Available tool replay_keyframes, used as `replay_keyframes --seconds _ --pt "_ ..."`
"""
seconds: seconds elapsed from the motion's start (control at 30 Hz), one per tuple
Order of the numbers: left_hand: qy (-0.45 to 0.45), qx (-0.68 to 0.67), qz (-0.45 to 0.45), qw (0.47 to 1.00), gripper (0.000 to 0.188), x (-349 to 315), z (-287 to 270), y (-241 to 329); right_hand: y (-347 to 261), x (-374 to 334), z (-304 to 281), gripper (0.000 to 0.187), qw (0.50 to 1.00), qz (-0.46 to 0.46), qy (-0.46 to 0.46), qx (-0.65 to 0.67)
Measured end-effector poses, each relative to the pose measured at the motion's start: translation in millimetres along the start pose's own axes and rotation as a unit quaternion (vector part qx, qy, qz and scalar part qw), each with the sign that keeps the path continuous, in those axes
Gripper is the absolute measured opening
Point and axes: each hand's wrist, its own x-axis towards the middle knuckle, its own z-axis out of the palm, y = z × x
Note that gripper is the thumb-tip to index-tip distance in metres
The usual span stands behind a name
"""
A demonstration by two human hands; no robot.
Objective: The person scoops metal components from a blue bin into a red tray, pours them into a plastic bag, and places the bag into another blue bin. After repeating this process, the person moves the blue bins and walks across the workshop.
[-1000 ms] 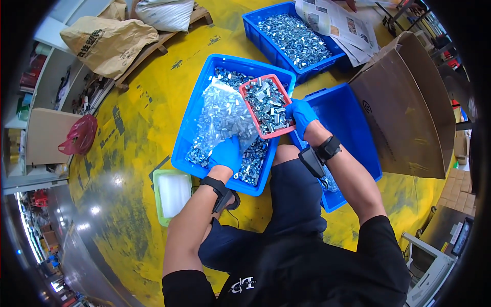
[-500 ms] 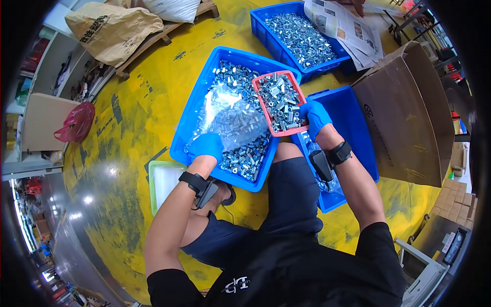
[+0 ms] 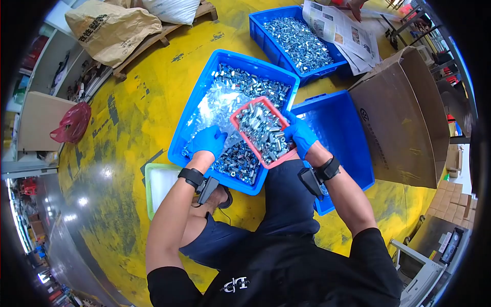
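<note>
My left hand [image 3: 207, 142], in a blue glove, has its fingers curled on the near edge of a clear plastic bag [image 3: 217, 108]. That bag lies over the hex metal fittings [image 3: 235, 162] in a large blue bin [image 3: 193, 100]. My right hand [image 3: 302, 136], gloved in blue too, grips the right side of a small red tray [image 3: 248, 144] filled with similar fittings [image 3: 263, 130]. The tray is tilted, its near end lower, above the right part of the bin. How much the bag contains is hard to see.
Another blue bin [image 3: 284, 66] of fittings stands at the back, partly under newspaper [image 3: 340, 30]. To the right are a third blue bin [image 3: 353, 138] and an open cardboard box [image 3: 399, 117]. A green-rimmed white tray [image 3: 158, 187] sits left of my leg.
The red tray has come nearer to me and leftward, and has turned and tilted. My left hand has stayed at the bag's edge, its fingers now more curled.
</note>
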Motion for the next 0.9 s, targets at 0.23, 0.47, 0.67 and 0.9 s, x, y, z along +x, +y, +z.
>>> replay_keyframes --seconds 0.23,0.47,0.67,0.9 --pt "0.129 -0.010 0.006 0.992 0.026 -1 1 -3 9 -1 25 0.069 0.999 0.036 -0.011 -0.032" --pt "0.224 0.002 0.171 0.960 0.019 -10 -19 12 14 -1 31 0.050 0.997 0.043 -0.038 -0.059" --pt "0.183 0.036 0.154 0.970 0.024 -21 -16 19 39 26 12 0.019 0.949 -0.098 -0.118 -0.277" --pt "0.105 -0.006 0.080 0.991 0.034 -14 -13 34 -21 64 19 0.015 0.715 -0.270 -0.194 -0.615"
